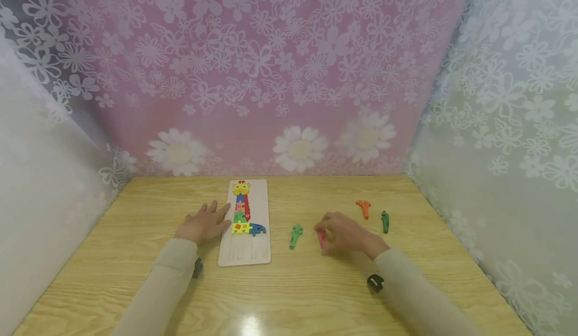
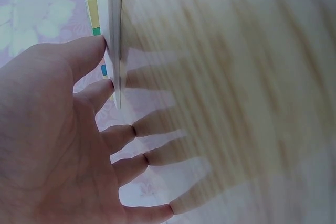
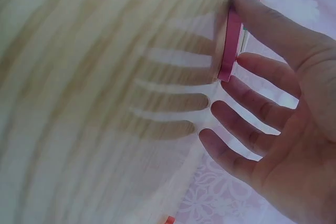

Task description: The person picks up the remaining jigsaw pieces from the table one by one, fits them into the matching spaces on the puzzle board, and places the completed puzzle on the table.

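A giraffe puzzle board lies on the table, its head, neck and body pieces in place and several bare slots at the lower end. My left hand rests beside the board with spread fingers; in the left wrist view the thumb and index fingertip touch its edge. To the right, my right hand pinches a pink puzzle piece between thumb and index finger, the piece at the tabletop. Between board and right hand lies a light green puzzle piece.
Beyond the right hand lie an orange puzzle piece and a dark green puzzle piece. The wooden table is bordered by flower-patterned cloth at the back and both sides.
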`<state>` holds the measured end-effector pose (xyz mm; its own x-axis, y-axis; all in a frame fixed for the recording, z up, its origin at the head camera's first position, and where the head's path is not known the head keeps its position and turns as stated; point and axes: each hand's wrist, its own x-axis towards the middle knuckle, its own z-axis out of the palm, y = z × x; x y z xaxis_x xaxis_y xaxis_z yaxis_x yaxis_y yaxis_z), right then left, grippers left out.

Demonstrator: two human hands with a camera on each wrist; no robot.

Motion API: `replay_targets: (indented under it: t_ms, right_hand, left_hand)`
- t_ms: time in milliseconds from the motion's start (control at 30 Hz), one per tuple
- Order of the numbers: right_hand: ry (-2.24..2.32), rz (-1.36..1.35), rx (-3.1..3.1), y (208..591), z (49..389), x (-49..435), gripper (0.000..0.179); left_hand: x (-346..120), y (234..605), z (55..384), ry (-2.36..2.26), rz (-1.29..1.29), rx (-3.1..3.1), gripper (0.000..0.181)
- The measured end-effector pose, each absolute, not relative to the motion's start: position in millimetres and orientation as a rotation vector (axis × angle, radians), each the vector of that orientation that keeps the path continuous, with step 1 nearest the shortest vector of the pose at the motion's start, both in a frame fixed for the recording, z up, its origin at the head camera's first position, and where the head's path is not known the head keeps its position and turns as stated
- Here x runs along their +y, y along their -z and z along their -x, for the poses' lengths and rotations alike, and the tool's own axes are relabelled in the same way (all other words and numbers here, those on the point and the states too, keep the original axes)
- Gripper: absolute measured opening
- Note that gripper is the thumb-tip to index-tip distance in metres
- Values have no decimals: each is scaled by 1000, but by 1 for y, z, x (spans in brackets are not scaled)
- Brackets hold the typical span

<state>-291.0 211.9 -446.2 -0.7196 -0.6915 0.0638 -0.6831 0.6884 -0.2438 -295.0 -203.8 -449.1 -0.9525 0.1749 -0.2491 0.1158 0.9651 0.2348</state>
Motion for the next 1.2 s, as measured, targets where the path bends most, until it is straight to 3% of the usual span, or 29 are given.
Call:
replay_targets:
  t_ms: [267, 733, 1200]
  right_hand:
    - [470, 1196, 2849, 449, 292, 207, 47]
    - [549, 1175, 2934, 444, 282, 182, 66]
    - [567, 1227, 2901, 447, 283, 160, 64]
  left_hand:
    - [-204, 450, 295, -323, -230, 2851, 67]
    - [-202, 446, 291, -323, -220, 2856, 66]
    - [-203, 448, 293, -324, -219, 2850, 67]
